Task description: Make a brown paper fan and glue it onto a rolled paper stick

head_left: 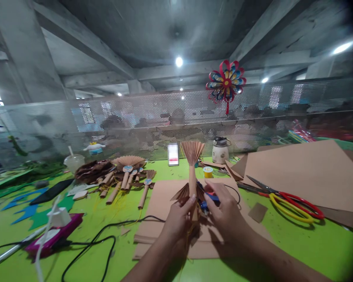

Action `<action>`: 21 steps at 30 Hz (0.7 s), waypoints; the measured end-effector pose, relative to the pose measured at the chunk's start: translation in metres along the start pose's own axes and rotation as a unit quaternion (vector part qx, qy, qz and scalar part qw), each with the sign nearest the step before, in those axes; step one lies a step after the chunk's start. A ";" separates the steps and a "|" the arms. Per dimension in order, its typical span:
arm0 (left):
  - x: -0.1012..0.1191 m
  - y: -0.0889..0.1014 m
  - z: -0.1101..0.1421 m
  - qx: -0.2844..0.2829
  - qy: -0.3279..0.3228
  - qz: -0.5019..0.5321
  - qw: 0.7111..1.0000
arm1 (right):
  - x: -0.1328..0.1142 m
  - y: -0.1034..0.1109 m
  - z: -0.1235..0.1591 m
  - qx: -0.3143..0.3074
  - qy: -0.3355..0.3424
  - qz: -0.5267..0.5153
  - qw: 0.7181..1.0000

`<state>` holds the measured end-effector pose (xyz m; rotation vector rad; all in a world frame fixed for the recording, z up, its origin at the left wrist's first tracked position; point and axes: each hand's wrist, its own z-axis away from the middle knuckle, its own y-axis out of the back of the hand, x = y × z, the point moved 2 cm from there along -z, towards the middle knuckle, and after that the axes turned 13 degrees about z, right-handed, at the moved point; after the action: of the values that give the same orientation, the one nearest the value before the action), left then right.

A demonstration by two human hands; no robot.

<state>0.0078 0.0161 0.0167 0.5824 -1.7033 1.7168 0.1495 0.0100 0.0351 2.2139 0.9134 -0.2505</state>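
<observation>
My left hand (179, 217) is closed around the rolled kraft-paper handle (192, 178) of a small craft piece. A pleated paper fan (193, 150) spreads from the handle's top, and a second pleated piece (181, 194) sticks out at its side. Close against the handle, my right hand (223, 205) curls its fingers around a blue glue gun (210, 200) with a black cord; its nozzle is partly hidden. Both hands are above a stack of brown paper sheets (161, 196).
To the left lie several finished paper fans (126, 172), a phone (51, 192) and a purple power strip (55, 235) with cables. Scissors (294, 205) and large brown sheets (306, 172) lie right. A thread spool (208, 172), an upright phone (173, 154) and a bottle (220, 150) stand behind.
</observation>
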 end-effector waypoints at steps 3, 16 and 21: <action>0.005 -0.003 0.002 0.006 0.006 0.030 1.000 | 0.009 0.001 -0.005 0.036 -0.022 -0.009 0.999; 0.026 0.032 -0.025 0.072 -0.083 -0.022 0.994 | 0.047 -0.019 -0.013 -0.032 -0.128 -0.105 0.986; 0.032 0.050 -0.036 0.101 -0.121 -0.100 0.982 | 0.053 -0.025 -0.012 -0.021 -0.088 -0.074 0.993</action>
<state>-0.0452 0.0584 0.0013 1.0582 -1.5753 1.7393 0.1696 0.0589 0.0075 2.0504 0.9776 -0.4827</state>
